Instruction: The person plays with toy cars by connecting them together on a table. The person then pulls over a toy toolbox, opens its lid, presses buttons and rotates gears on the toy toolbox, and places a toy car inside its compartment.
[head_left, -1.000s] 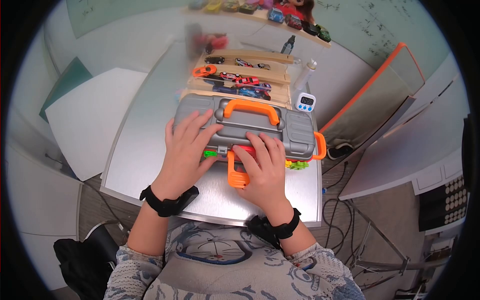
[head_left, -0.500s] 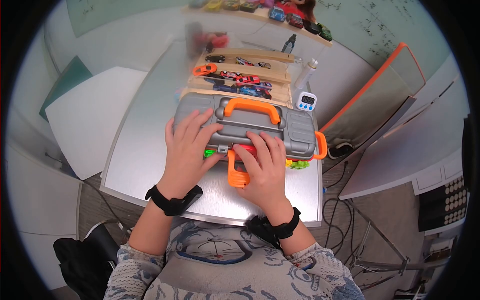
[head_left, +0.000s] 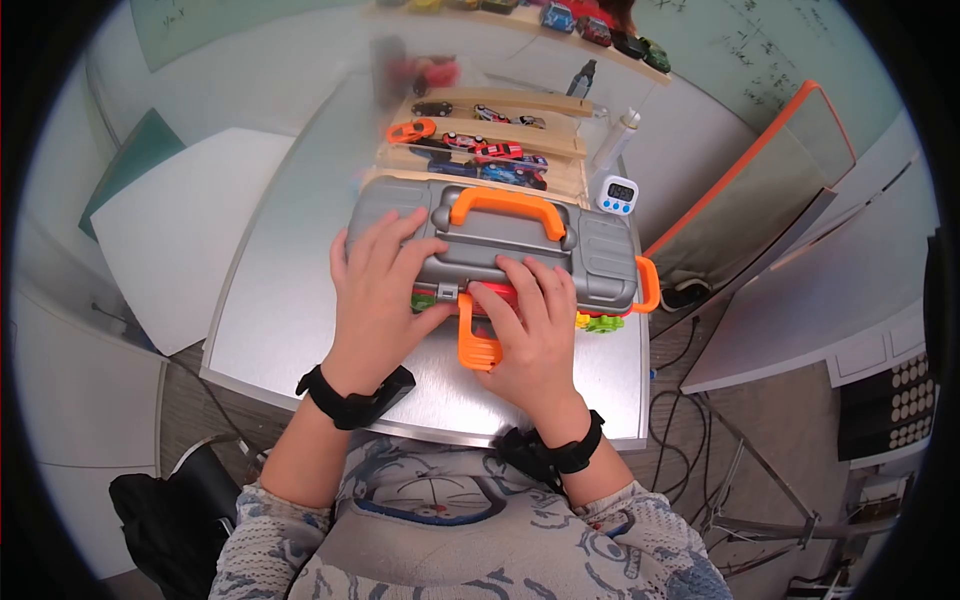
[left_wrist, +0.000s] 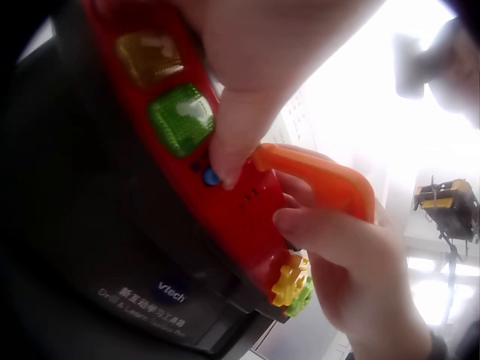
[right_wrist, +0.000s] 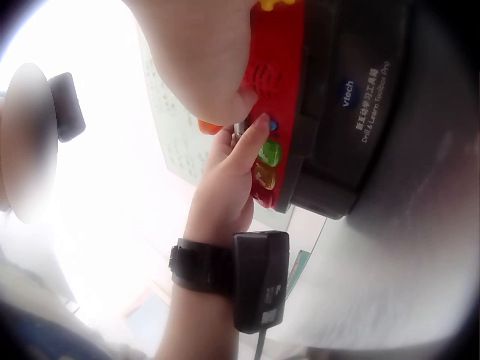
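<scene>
A grey toy toolbox [head_left: 600,255] with an orange carry handle [head_left: 510,205] lies across the table in the head view. My left hand [head_left: 375,290] rests its spread fingers on the lid. In the left wrist view its thumb presses at a small blue button [left_wrist: 211,177] on the red front panel [left_wrist: 232,217], beside a green button [left_wrist: 182,120]. My right hand [head_left: 535,330] lays its fingers over the lid's front edge, its thumb against the red panel. An orange latch [head_left: 478,345] hangs down in front, between the hands. Yellow and green gears [head_left: 603,323] stick out at the right.
Behind the toolbox, a wooden rack [head_left: 560,145] holds several toy cars. A white timer [head_left: 617,195] and a white bottle [head_left: 615,140] stand at the back right. An orange-edged panel [head_left: 740,175] leans beside the table [head_left: 280,290].
My left thumb has slid right along the front, from near the green button to below the lid catch. The green button looks dimmer now. My right hand keeps its place on the toolbox.
</scene>
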